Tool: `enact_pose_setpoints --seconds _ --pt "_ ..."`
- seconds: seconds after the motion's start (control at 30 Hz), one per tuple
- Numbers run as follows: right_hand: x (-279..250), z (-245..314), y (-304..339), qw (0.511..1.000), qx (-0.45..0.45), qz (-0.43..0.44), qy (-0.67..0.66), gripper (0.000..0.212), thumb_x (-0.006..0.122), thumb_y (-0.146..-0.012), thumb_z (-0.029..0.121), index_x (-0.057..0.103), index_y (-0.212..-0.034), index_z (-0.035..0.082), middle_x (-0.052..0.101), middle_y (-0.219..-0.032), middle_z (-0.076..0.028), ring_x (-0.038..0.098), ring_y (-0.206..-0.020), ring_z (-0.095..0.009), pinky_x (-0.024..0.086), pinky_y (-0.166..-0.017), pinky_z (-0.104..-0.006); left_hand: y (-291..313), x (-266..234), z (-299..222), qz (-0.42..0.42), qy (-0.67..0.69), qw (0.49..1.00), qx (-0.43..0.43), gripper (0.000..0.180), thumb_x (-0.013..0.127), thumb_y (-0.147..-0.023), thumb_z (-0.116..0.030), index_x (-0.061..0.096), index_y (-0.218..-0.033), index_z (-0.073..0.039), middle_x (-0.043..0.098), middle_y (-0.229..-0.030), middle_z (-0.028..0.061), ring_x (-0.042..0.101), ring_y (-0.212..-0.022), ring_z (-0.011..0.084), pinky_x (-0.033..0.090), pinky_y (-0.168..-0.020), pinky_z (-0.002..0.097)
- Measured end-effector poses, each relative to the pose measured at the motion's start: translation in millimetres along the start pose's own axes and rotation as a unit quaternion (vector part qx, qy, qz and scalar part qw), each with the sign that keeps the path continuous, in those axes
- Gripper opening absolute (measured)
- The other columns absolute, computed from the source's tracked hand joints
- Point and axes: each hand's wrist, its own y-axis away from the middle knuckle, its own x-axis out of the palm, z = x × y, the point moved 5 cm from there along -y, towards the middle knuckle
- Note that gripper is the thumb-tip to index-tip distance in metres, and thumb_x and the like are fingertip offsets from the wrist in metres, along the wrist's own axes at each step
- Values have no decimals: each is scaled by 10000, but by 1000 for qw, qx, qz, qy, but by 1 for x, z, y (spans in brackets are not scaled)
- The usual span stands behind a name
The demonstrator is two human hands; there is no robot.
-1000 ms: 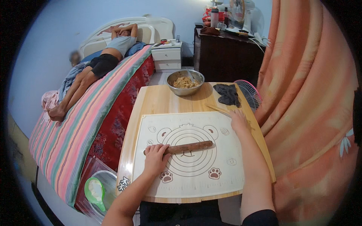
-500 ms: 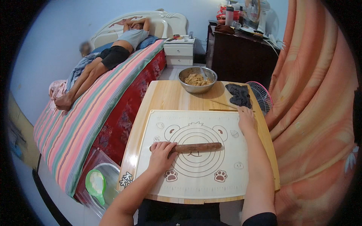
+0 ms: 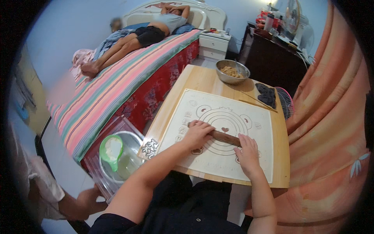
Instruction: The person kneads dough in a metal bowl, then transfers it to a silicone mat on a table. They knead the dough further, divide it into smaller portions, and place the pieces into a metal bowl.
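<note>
A brown wooden rolling pin [image 3: 224, 137] lies slantwise across a white pastry mat [image 3: 179, 117] printed with a bear's face and rings. My left hand [image 3: 198, 134] has its fingers curled over the left part of the pin. At the pin's right end is my right hand [image 3: 247, 154], its fingers stretched out and touching the pin, partly hiding that end. The mat covers most of the near part of a wooden table [image 3: 194, 74].
Beyond the mat are a steel bowl [image 3: 233, 79] of brown mixture, chopsticks [image 3: 257, 105] and a dark cloth [image 3: 266, 95]. A green scoop of white powder [image 3: 112, 150] sits over a basin at lower left. One person [image 3: 144, 36] lies on the bed; another person's leg [image 3: 80, 204] shows nearby.
My right hand has come back from the far right of the table to the rolling pin's right end. My left hand stays on the pin. The view has turned left; another person appears lower left.
</note>
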Motion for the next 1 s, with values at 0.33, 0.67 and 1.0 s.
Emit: enact_pose_setpoints --seconds 0.33,0.67,1.0 --pt "31 -5 13 992 33 -37 116 525 533 -848 199 384 -1343 110 433 -1265 -111 361 -1221 -267 165 -1094 -455 61 -85 -20 -119 63 988 -77 410 646 -744 -74 554 -1140 -126 530 -1173 80 462 -1128 290 333 -974 431" --pt "40 -2 21 994 43 -79 66 481 535 -837 89 446 -1308 113 493 -1209 -134 418 -1157 -296 263 -1021 -427 402 -191 132 -315 -183 715 -597 653 645 -776 -201 327 -1321 -37 453 -1208 194 433 -1121 367 359 -965 439" --pt "39 -6 20 994 37 -95 49 471 529 -838 74 441 -1300 71 502 -1197 -137 426 -1144 -316 280 -1002 -426 389 -142 143 -354 381 604 -604 287 486 -864 -183 545 -1053 25 616 -896 114 616 -753 203 514 -657 326"
